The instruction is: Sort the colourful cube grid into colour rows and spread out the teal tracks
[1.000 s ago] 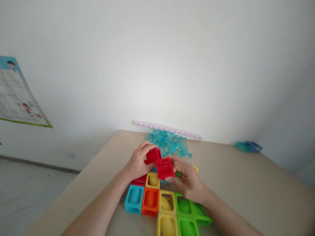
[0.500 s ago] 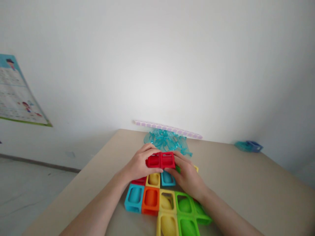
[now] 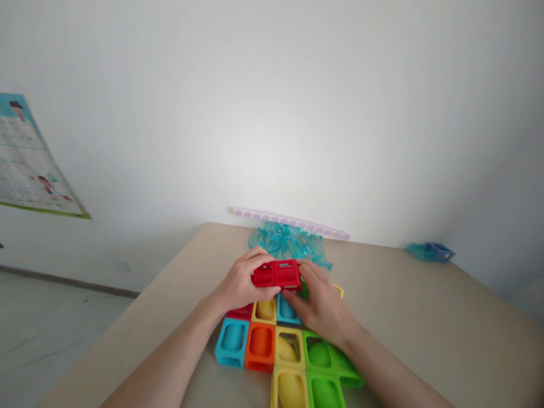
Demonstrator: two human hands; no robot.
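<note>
Between my two hands is a pair of joined red hollow plastic blocks (image 3: 276, 274), raised above the other blocks. My left hand (image 3: 246, 277) is closed on the left end, thumb below and fingers over the top. The right end is pinched by my right hand (image 3: 318, 297). Under and in front of them lies a flat group of joined hollow blocks: a blue block (image 3: 233, 339), an orange block (image 3: 260, 343), a yellow block (image 3: 290, 347), a green block (image 3: 318, 352) and several more. My right hand and forearm hide part of the group's right side.
Crumpled clear teal plastic (image 3: 289, 241) lies at the table's back, by a lilac patterned strip (image 3: 293, 223) along the wall. A dark blue block (image 3: 440, 253) with teal plastic sits at the back right corner. A poster (image 3: 38, 164) hangs at left.
The red blocks have shifted slightly up and to the left and tilted a little, with both hands still on them. The blocks on the table look the same.
</note>
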